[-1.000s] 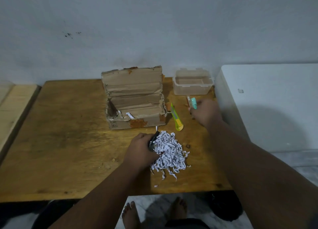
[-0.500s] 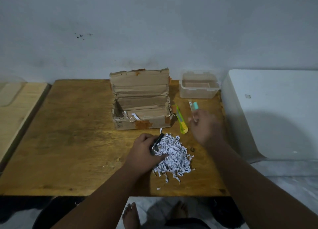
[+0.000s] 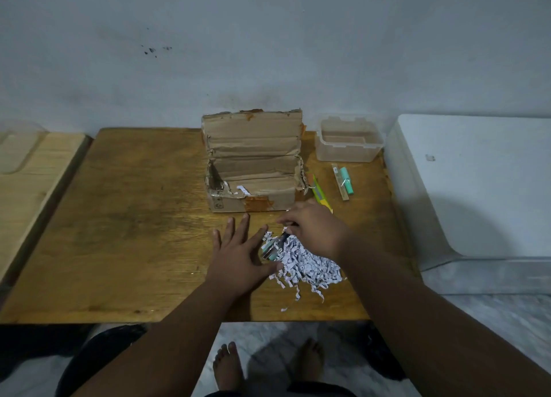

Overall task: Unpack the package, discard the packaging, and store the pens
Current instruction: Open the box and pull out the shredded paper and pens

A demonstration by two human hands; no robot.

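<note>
Hands on shredded paper

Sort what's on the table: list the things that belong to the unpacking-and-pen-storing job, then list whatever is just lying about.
Part of the job:
cardboard box, open
shredded paper filling
pens in the filling
teal pen and boxed pen set aside
clear plastic container
utility knife

Lying about:
white appliance
clear lid on the left bench
</note>
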